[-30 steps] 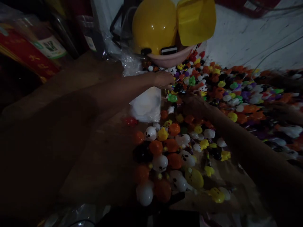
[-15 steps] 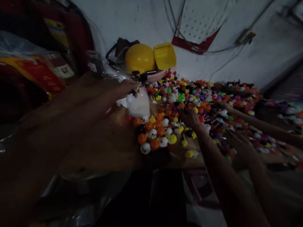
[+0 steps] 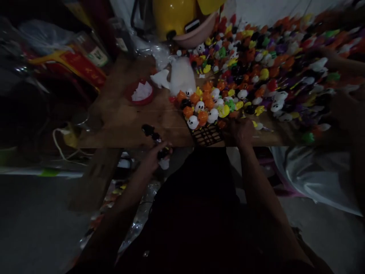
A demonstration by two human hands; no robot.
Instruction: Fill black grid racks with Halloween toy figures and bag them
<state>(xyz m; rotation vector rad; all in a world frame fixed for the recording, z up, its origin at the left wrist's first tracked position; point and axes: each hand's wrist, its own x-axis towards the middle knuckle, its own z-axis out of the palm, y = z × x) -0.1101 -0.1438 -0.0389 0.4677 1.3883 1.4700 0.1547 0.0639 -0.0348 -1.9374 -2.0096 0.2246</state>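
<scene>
My left hand (image 3: 156, 155) is in front of the table edge, its fingers closed round a black object with white and yellow parts (image 3: 154, 135); dim light hides its kind. My right hand (image 3: 243, 131) is at the table's front edge with curled fingers, right beside a black grid tray (image 3: 207, 137). Its fingertips are in shadow near an orange toy (image 3: 221, 124), and I cannot tell what they hold. Small round toy heads, orange pumpkins (image 3: 202, 117) and white skulls (image 3: 193, 121), stand packed in rows on the tray's back part.
A big pile of mixed small toys (image 3: 251, 53) covers the right and back of the table. Left stand a red bowl (image 3: 133, 97) with white pieces and a white rounded container (image 3: 182, 76). Behind are a pink basin (image 3: 196, 35) and a yellow helmet-like object (image 3: 175, 17). Another person's hand (image 3: 346, 104) works at right.
My left hand has come from the pink basin down to the front edge with the black object. My right hand has drawn back from the pile to the tray. The view has tilted down.
</scene>
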